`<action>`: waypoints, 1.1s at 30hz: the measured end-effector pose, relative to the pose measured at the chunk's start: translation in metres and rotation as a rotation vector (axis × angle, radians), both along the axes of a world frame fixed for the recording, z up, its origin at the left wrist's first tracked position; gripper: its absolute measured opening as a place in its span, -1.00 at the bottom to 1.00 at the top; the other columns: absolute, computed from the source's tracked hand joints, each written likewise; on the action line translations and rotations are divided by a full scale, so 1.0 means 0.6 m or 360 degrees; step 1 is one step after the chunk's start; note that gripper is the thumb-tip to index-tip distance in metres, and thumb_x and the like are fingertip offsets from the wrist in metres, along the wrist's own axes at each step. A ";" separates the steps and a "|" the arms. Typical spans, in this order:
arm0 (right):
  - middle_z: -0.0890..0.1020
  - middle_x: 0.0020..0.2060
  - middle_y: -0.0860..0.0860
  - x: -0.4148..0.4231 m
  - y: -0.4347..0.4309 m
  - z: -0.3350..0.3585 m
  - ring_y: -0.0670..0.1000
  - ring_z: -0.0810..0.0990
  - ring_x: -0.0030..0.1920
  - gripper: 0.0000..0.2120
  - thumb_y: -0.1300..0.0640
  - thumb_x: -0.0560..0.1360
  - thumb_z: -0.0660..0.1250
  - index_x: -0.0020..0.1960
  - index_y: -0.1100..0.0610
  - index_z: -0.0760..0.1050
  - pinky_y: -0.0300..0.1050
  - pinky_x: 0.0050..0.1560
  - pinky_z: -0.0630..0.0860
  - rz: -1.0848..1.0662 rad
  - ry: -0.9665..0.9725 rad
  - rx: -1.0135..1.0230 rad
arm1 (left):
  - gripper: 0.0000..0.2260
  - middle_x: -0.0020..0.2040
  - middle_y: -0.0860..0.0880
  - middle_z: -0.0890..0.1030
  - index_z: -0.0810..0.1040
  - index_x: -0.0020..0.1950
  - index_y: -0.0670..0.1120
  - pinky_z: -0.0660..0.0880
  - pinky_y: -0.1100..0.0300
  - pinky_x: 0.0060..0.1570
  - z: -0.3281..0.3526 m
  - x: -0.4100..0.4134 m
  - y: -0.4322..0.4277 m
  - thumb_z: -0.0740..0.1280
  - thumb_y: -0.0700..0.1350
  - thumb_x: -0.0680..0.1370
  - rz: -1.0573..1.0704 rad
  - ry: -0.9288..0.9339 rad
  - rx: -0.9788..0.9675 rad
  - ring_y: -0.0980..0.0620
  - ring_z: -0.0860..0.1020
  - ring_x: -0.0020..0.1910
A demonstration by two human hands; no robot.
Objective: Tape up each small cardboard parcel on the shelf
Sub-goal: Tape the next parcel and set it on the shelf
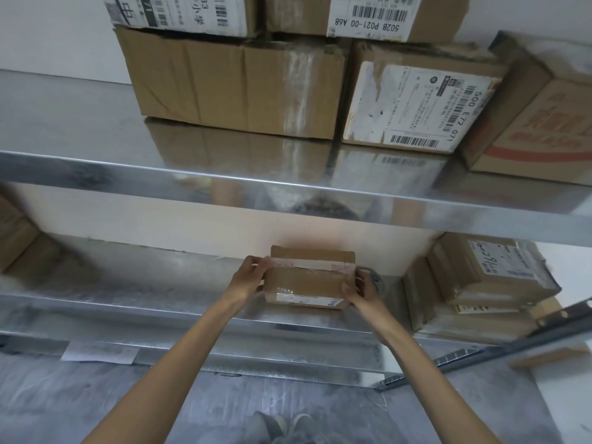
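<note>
Metal lower shelf [160, 293] carries small parcel [307, 285] mid-shelf, stacked boxes [480, 283] at right, another box [16, 232] far left (partly cropped); upper shelf [80, 123] carries large cartons [237, 88].

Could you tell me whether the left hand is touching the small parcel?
Touching: the head view shows the left hand with its fingers on the upper left corner of the small parcel.

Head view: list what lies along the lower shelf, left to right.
Cardboard box at the left edge → left hand → small parcel, held at both ends → right hand → stack of parcels at the right.
</note>
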State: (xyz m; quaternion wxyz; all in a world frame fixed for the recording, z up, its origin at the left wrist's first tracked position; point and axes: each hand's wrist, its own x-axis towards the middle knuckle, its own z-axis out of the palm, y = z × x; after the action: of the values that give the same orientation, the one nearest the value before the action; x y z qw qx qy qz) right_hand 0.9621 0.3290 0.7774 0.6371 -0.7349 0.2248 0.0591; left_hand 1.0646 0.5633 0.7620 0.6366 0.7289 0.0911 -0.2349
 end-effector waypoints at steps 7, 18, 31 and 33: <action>0.48 0.21 0.12 0.010 -0.015 -0.008 0.08 0.47 0.22 -0.46 0.47 0.39 0.38 0.22 0.11 0.27 -0.06 0.22 0.45 -0.0014 -0.0170 -0.0081 | -0.62 0.11 0.01 0.60 0.46 0.19 -0.03 0.56 0.13 0.08 -0.011 0.001 0.002 0.49 -0.07 0.44 -0.0161 -0.0367 0.0090 0.04 0.58 0.10; 0.49 0.16 -0.06 -0.005 -0.018 -0.055 -0.05 0.50 0.20 -0.62 0.22 0.50 0.36 0.19 0.00 0.26 0.20 0.27 0.44 -0.0078 -0.0148 0.0046 | -0.39 0.21 0.08 0.52 0.42 0.18 0.03 0.55 0.25 0.08 -0.036 -0.026 0.010 0.61 -0.27 0.25 -0.0262 -0.0460 -0.0064 0.14 0.49 0.25; 0.59 -0.07 -0.02 0.003 -0.085 -0.070 -0.02 0.55 -0.04 -0.83 0.22 0.58 0.23 0.14 0.24 0.51 -0.52 -0.18 0.35 -0.0313 -0.0232 -0.0682 | -0.12 0.30 0.03 0.41 0.30 0.41 0.08 0.53 0.26 0.11 -0.036 -0.014 0.012 0.64 -0.10 0.19 -0.0489 -0.0485 0.0070 0.08 0.46 0.26; 0.61 0.00 0.07 0.010 -0.106 -0.088 0.04 0.56 -0.01 -0.78 0.20 0.59 0.22 0.19 0.22 0.52 -0.41 -0.16 0.32 -0.0038 -0.0157 -0.1129 | -0.18 0.31 0.03 0.37 0.32 0.37 0.11 0.50 0.14 0.22 -0.037 -0.016 0.014 0.63 -0.07 0.21 -0.0511 -0.0533 0.0147 0.05 0.43 0.29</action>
State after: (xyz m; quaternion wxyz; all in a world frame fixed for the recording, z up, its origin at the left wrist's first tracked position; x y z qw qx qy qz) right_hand 0.9680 0.2652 0.7243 0.3531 -0.9097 0.2087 -0.0657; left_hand 1.0552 0.5714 0.7397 0.5634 0.7911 -0.1221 -0.2045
